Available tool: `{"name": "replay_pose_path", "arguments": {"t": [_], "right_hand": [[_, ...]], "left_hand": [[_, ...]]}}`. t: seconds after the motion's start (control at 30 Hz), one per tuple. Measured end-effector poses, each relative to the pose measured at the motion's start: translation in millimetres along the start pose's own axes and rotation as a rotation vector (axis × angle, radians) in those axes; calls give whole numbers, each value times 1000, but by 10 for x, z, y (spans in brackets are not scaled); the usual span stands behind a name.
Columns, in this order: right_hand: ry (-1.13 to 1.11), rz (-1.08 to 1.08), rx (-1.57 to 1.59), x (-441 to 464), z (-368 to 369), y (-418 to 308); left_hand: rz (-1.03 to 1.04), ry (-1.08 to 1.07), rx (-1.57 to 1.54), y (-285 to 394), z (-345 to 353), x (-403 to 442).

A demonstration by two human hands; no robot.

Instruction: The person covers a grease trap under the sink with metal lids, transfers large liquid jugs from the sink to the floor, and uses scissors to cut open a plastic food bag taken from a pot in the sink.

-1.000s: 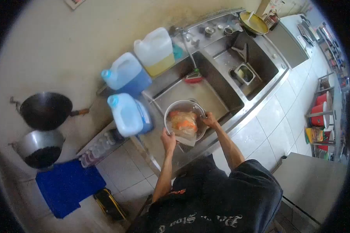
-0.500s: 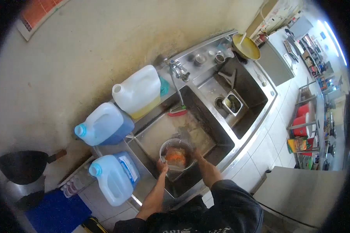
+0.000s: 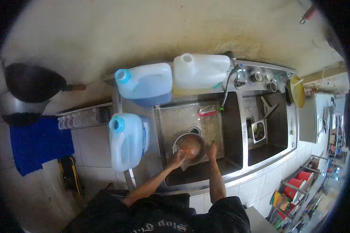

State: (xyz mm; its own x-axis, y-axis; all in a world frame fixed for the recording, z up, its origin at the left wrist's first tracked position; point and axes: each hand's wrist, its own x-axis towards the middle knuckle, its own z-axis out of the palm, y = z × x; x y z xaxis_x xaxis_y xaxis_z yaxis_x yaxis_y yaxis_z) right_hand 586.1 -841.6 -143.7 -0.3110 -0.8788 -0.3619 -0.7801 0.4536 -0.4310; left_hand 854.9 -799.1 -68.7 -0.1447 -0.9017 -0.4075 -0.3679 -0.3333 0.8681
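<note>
A round metal bowl [image 3: 201, 155] with reddish-orange contents [image 3: 190, 146] is in the larger left sink basin [image 3: 175, 116]. My left hand [image 3: 177, 158] is closed on the bowl's left rim. A pale flat piece [image 3: 185, 167] shows just below that hand; its kind is unclear. My right hand [image 3: 212, 150] is right beside the bowl's right side, its fingers too small and blurred to read. Behind the bowl is the round drain [image 3: 194, 131]. A red-and-white scrubbing brush [image 3: 207, 111] lies farther back in the basin, near the green-tipped tap hose [image 3: 222, 107].
Plastic jugs stand left and behind: one light blue [image 3: 124, 143], one with blue liquid [image 3: 147, 83], one with yellow liquid [image 3: 200, 72]. The right basin holds a square metal container [image 3: 258, 131]. A wok [image 3: 33, 83] hangs at far left. A yellow pan [image 3: 297, 92] leans at right.
My view has turned, so the sink now lies more level. The drain now shows behind the bowl. My left hand remains at the bowl's left rim, my right hand at its right side.
</note>
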Motion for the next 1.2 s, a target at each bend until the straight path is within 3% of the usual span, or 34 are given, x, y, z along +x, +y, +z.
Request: {"name": "replay_pose_path", "arguments": {"t": [0.03,0.1,0.13,0.2,0.23,0.3,0.37,0.4,0.43,0.5,0.57,0.63,0.7,0.77,0.83,0.93,0.97,1.03,1.2], "right_hand": [[184,-171,-8,149,-432,-615],[576,-523,143,210,-1456,-1959],[618,-677,122,250,-1902,-2441],[773,-722,-1,419,-2512,-3154],[861,-825,35,379,-2876,-3545],[821,-919,-238,365,-3406,-4069],[719,-1076,-348,620,-3524,-4179],[623,-1029,-421,748,-3500,-4128],[531,-988,-501,909,-3459,-4127],[279,-851,-478,905,-3489,-4160],[306,-934,-594,920,-3381,-4034],[244,-792,-608,489,-3299,-3980],[361,-836,-485,479,-3077,-3624],[166,-695,-235,-137,-3164,-3620],[342,-917,-213,-542,-3167,-3404],[58,-688,-123,-1290,-3512,-3312],[-16,-562,21,-1955,-3612,-3554],[-30,-357,68,-2611,-3604,-3704],[-22,-246,-78,-3741,-3330,-3881]], "left_hand": [[-24,-75,-26,672,-323,-171],[-115,-96,-247,1223,-789,-671],[-193,-145,-457,1259,-1032,-889],[-328,282,-519,940,-1378,-1356],[-197,570,-785,609,-1624,-1427],[-107,1004,-485,1165,-2107,-1514],[66,1032,-474,1704,-2566,-1499],[106,1065,-419,2008,-2743,-1434],[45,824,-251,2134,-2938,-1417],[200,671,-99,2256,-3093,-1304],[62,543,-38,2297,-3270,-1173],[63,354,-171,2384,-3373,-1026],[27,237,-148,2464,-3233,-1038],[39,242,-181,2499,-3214,-1049],[32,219,-195,2403,-3231,-1154],[10,80,-113,2274,-3329,-1328],[8,79,-120,2267,-3411,-1484],[86,39,-183,2278,-3709,-1946],[166,-112,-468,2074,-4700,-3205]]}}
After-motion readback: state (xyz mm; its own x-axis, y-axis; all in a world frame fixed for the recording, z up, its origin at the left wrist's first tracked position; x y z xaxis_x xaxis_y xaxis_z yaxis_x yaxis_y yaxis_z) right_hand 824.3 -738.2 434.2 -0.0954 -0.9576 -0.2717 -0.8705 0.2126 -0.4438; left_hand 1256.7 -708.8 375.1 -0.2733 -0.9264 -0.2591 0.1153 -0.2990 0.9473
